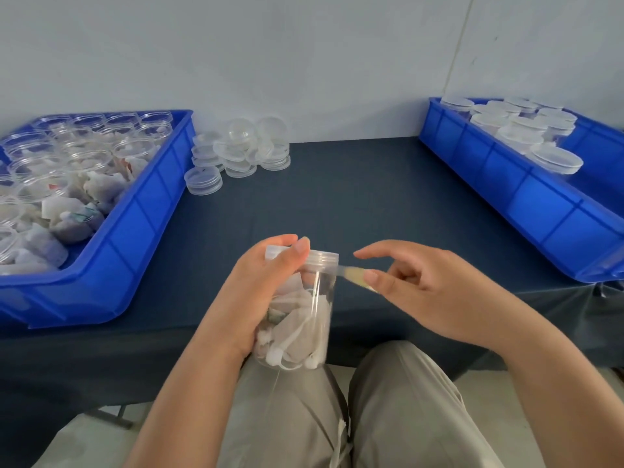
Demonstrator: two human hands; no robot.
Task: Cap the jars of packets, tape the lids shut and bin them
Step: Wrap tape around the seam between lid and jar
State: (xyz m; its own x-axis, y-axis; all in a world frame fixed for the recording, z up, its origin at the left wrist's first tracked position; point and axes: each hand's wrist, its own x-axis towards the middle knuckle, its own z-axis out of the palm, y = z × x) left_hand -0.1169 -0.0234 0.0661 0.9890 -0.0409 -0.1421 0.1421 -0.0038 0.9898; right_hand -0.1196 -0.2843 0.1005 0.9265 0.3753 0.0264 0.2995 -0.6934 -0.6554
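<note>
We're gripping the clear plastic packet jar [304, 319] in left hand [260, 285], right hand [422, 292] pinching translucent tape strip [351, 273] taut, aiming flat across lid [324, 256] seam.

Wall [304, 45]: pale grey-white, plain, one vertical seam.
Bench [354, 197]: dark blue cloth cover, front edge draped.
Floor [77, 447]: pale, beneath bench.
Light: soft, even.

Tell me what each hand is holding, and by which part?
The left hand grips the capped jar round its upper side; the right hand pinches the free end of a tape strip.
</note>
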